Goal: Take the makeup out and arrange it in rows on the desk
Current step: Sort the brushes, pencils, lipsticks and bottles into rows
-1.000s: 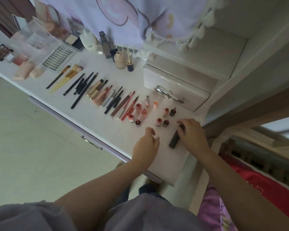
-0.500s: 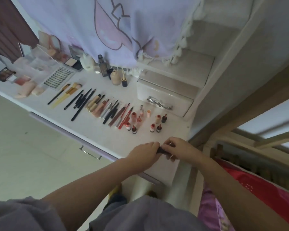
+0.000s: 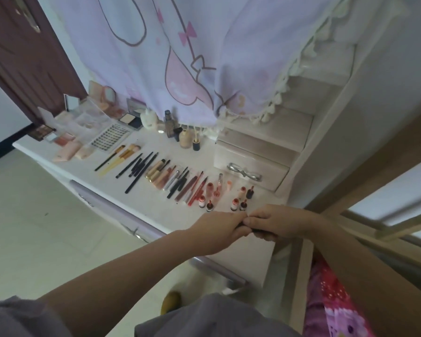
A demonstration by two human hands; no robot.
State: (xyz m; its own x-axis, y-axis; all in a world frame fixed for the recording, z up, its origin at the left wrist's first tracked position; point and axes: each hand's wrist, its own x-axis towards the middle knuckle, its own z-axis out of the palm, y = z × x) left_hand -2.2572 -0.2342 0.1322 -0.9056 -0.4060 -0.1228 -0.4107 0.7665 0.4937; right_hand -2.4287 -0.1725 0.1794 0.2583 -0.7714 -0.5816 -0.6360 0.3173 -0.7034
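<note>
A white counter [image 3: 156, 207] runs along the wall under a pale lilac curtain [image 3: 180, 57] with a pink cartoon print and a tasselled hem. Nearest, above the counter's front right corner, the left hand [image 3: 219, 229] and right hand [image 3: 277, 222] meet, the fingers of both curled round a dark tube [image 3: 254, 230]; only a thin black sliver of it shows between them, so its shape is hard to tell. Just beyond the hands stand small bottles [image 3: 236, 200], red, pink and dark, in two short rows. Left of them lies a long row of pencils [image 3: 190, 188] and slim tubes, red, brown and black, side by side and slanted, then gold tubes [image 3: 156, 170], black liners [image 3: 141, 169] and brushes [image 3: 122, 155] with yellow handles. Right of the bottles sits a small drawer [image 3: 250, 166] with a metal handle. Farther back stand a beige bottle [image 3: 185, 139] and a dark glass bottle [image 3: 169, 125]. At the far left are a lash tray [image 3: 111, 138], pink tubes [image 3: 73, 152], clear boxes and palettes [image 3: 49, 133].
</note>
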